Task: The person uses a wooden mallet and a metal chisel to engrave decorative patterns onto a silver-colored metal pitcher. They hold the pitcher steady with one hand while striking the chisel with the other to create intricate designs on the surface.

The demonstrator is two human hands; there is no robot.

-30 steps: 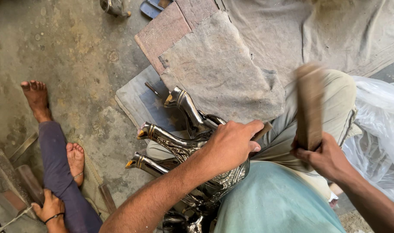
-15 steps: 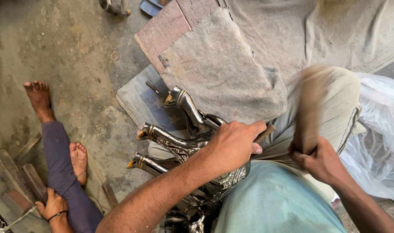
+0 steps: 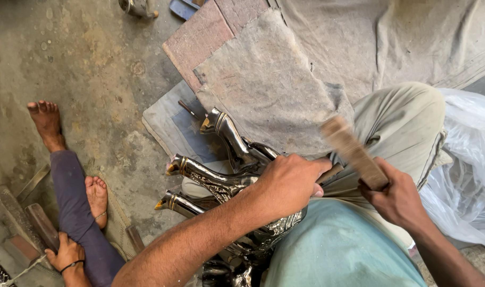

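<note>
While the left hand (image 3: 287, 183) presses down on a shiny metal animal figure (image 3: 226, 178) at the centre of the frame, its fingers are curled over the figure's body, which lies across the person's lap with three hoofed legs sticking out toward the left. Right of centre, the right hand (image 3: 396, 199) has its fingers closed around a wooden stick (image 3: 351, 151), which slants up and left above the beige trouser knee (image 3: 407, 119). A grey cloth (image 3: 269, 79) lies over a brick slab (image 3: 200, 37) in the upper middle, on the concrete floor (image 3: 83, 58). At the right edge sits a clear plastic bag (image 3: 468, 175). In the lower left, another person's bare feet (image 3: 96, 194) and hand (image 3: 67, 255) rest near some bricks (image 3: 19, 218).
</note>
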